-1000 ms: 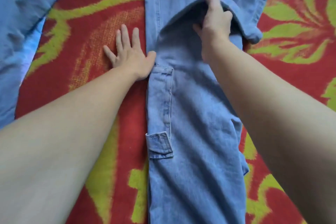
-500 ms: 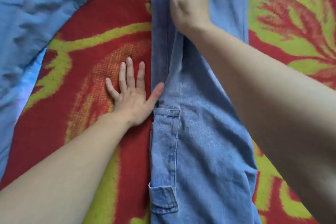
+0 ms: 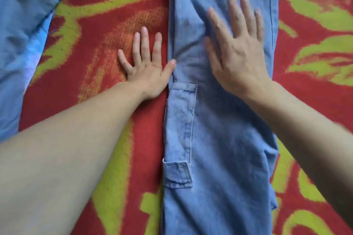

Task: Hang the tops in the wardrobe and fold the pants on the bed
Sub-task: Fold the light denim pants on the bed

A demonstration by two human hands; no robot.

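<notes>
Down the middle of the frame lie the denim pants [image 3: 219, 129] on the red-and-green bedspread [image 3: 114, 15]. Her right hand [image 3: 236, 47] presses flat, gripping nothing; her left hand [image 3: 147, 70] lies spread beside the seam. Smoothing, I'd say; next comes folding them crosswise.

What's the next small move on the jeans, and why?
Probably slide the right hand along the jeans to smooth them before folding. It lies flat and spread on the denim with creases beside it, while the left hand lies flat on the bedspread, thumb against the jeans' edge.
</notes>
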